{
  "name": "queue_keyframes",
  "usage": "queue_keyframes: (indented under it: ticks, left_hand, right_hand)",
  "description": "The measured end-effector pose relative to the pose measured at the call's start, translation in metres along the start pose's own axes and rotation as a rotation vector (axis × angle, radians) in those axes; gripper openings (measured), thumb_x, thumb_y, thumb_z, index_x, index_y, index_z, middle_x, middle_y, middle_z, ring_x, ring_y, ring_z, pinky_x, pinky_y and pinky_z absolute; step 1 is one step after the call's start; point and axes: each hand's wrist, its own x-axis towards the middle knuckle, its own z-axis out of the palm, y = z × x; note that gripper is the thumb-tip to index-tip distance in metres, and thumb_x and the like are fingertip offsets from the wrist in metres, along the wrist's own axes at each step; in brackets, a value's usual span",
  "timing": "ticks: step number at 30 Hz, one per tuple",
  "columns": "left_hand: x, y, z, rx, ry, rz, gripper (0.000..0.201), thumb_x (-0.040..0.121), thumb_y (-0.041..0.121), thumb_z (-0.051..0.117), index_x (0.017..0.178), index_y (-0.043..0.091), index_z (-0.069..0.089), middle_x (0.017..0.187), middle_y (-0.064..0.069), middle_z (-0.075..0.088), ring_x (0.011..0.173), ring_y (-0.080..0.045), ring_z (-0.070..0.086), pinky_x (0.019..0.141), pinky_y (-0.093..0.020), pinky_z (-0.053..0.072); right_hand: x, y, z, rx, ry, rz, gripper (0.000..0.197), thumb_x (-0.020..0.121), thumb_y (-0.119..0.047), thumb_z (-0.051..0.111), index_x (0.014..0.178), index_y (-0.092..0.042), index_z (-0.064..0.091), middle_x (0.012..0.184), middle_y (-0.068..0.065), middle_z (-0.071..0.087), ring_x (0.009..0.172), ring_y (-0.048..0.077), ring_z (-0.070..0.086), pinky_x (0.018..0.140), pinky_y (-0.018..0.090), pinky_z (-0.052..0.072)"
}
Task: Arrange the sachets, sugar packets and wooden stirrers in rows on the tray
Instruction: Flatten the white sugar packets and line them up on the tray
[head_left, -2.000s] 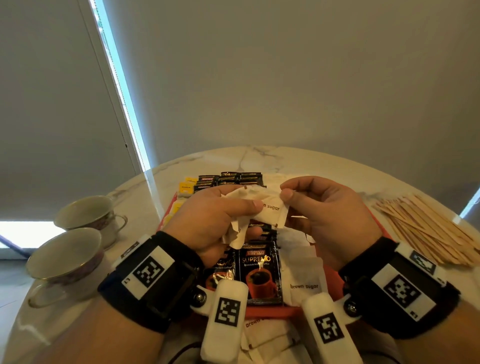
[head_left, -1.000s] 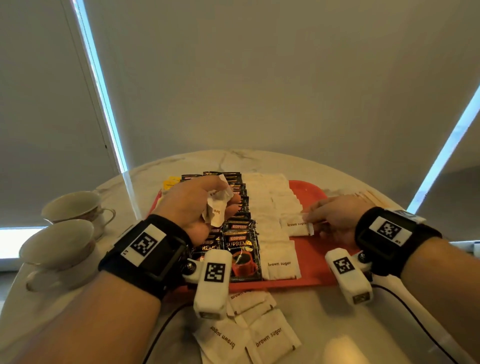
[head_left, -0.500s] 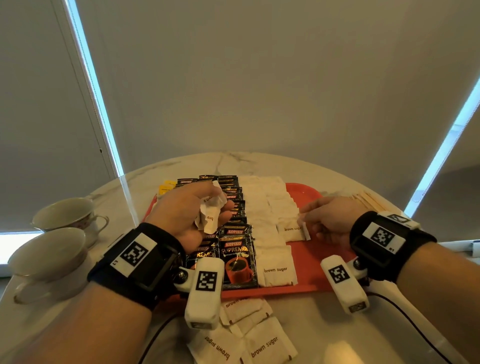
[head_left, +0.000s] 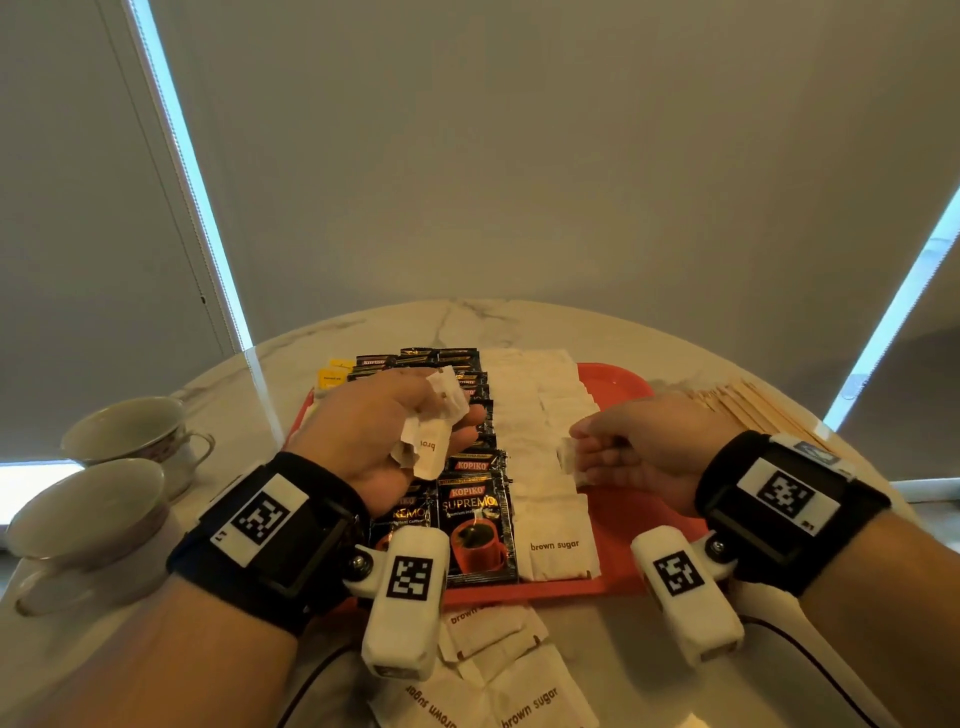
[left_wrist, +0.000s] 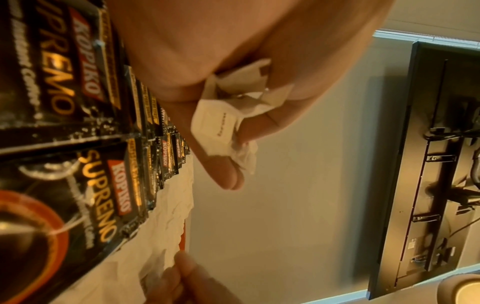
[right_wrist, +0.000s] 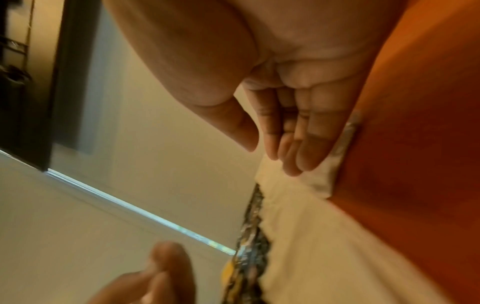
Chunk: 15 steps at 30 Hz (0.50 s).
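Red tray (head_left: 621, 519) sits mid-table w/ rows already on it: black Kopiko coffee sachets (head_left: 475, 525) in overlapping cols on the left side, white brown sugar packets (head_left: 558, 545) in cols just right of them, a few yellow sachets (head_left: 332, 375) at the far-left corner. Right part of tray is bare red.

Left hand (head_left: 387, 436) hovers over the coffee cols, fingers curled round a crumpled bunch of sugar packets (head_left: 431, 441); left wrist view shows the bunch (left_wrist: 226, 115) squeezed between thumb and fingers. Right hand (head_left: 641, 449) is low over the tray at the right edge of the sugar cols, fingers nearly straight and together on one sugar packet (head_left: 567, 457); right wrist view has fingertips (right_wrist: 306, 156) pressing that packet (right_wrist: 324, 179) flat against the tray (right_wrist: 405, 144), thumb apart from it, so no pinch, relaxed flat hand.

More loose sugar packets (head_left: 519, 675) lie in a heap on the marble table (head_left: 649, 338) near the tray's front edge. Wooden stirrers (head_left: 753, 410) are piled off-tray, far right. Two teacups (head_left: 104, 483) stand at the left.
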Motion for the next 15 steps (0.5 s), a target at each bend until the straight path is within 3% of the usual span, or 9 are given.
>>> queue_keyframes:
  ticks: [4,8,12,15]
  left_hand:
    - [0.002,-0.002,0.004,-0.011,-0.054,0.024,0.017,0.101,-0.001,0.057,0.116,0.005,0.062,0.096,-0.015,0.08,0.085,-0.027,0.079,0.062,-0.035,0.065]
    - [-0.001,-0.004,0.004,-0.004,-0.084,0.059,0.01,0.084,0.012,0.075,0.09,0.007,0.069,0.09,-0.014,0.077,0.073,-0.022,0.075,0.059,-0.034,0.062]
    - [0.0,-0.002,0.0,0.001,-0.081,0.067,0.011,0.074,0.02,0.08,0.074,0.011,0.073,0.089,-0.012,0.077,0.07,-0.021,0.075,0.054,-0.031,0.059]
    - [0.001,-0.002,-0.002,0.071,-0.093,0.055,0.017,0.074,0.019,0.079,0.086,0.009,0.072,0.09,-0.013,0.078,0.07,-0.022,0.076,0.052,-0.032,0.06]
  right_hand:
    - [-0.008,-0.01,0.016,0.05,-0.122,-0.125,0.025,0.093,-0.019,0.071,0.11,0.001,0.072,0.083,0.009,0.065,0.07,0.019,0.064,0.069,0.032,0.054]
    - [-0.014,-0.013,0.042,-0.075,-0.262,-0.218,0.037,0.076,-0.036,0.084,0.102,-0.011,0.073,0.087,0.004,0.071,0.075,0.018,0.065,0.067,0.032,0.056]
    - [-0.01,-0.006,0.054,-0.043,-0.219,-0.352,0.022,0.079,-0.023,0.085,0.092,-0.011,0.071,0.085,0.006,0.07,0.073,0.017,0.063,0.065,0.031,0.057]
    - [-0.007,-0.003,0.052,0.13,-0.199,-0.414,0.008,0.087,-0.012,0.076,0.09,-0.006,0.071,0.082,0.007,0.071,0.074,0.017,0.067,0.067,0.032,0.059]
